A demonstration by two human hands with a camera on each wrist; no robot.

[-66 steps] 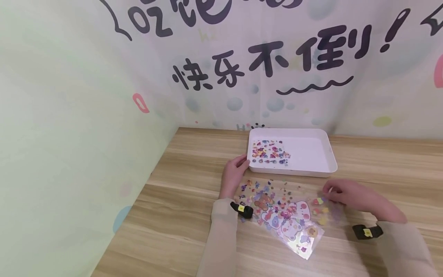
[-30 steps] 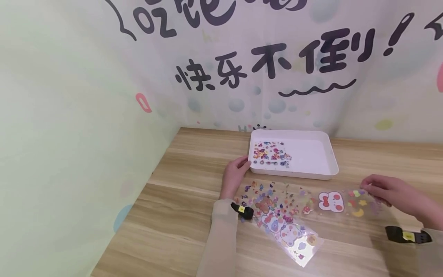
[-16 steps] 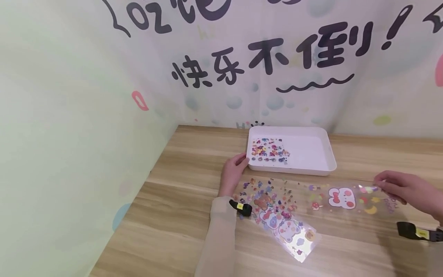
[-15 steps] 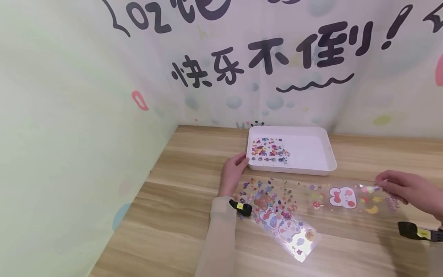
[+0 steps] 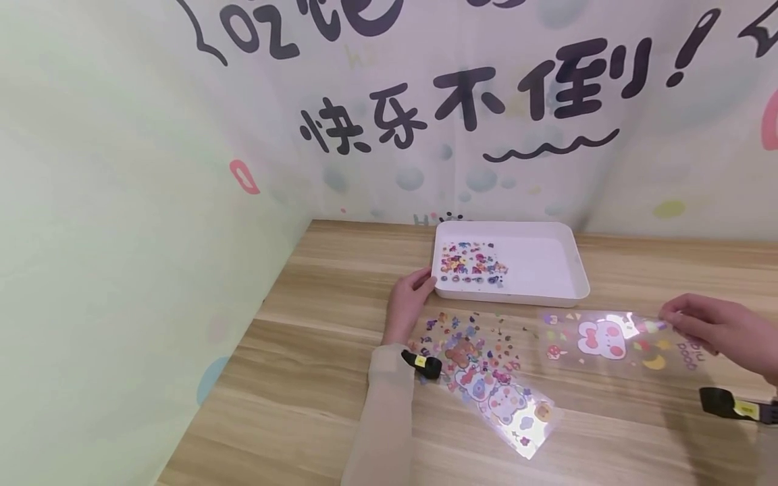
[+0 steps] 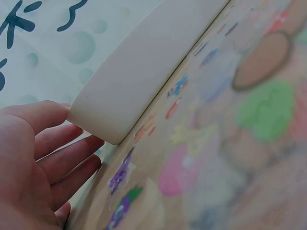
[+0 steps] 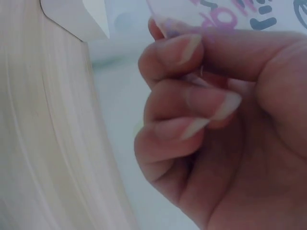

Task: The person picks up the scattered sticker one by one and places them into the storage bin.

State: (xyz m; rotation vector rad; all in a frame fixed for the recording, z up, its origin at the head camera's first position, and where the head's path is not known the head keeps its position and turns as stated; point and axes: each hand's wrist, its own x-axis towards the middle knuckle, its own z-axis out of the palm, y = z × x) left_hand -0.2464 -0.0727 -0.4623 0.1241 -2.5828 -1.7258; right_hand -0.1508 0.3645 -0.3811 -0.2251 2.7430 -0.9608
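My right hand (image 5: 723,331) pinches the right end of a clear sticker sheet (image 5: 602,339) printed with a white bunny, a moon and fruit. The sheet extends leftward from the fingers, above the table. In the right wrist view, thumb and curled fingers meet on the sheet's corner (image 7: 220,17). My left hand (image 5: 407,304) touches the front left corner of a white tray (image 5: 541,263), its fingers fairly straight along the outer wall in the left wrist view. Beside the left wrist, more clear sticker sheets (image 5: 507,403) with bears and small figures overlap on the table.
Inside the tray's left part lies a sheet of small colourful stickers (image 5: 468,260). A printed cloth wall (image 5: 389,182) rises behind the wooden table (image 5: 328,310), and a pale wall (image 5: 121,236) borders it on the left.
The right hand has moved right, drawing the bunny sheet off the overlapping sheets and apart from them. Its surface now catches a bright glare. The left hand has stayed at the tray corner.
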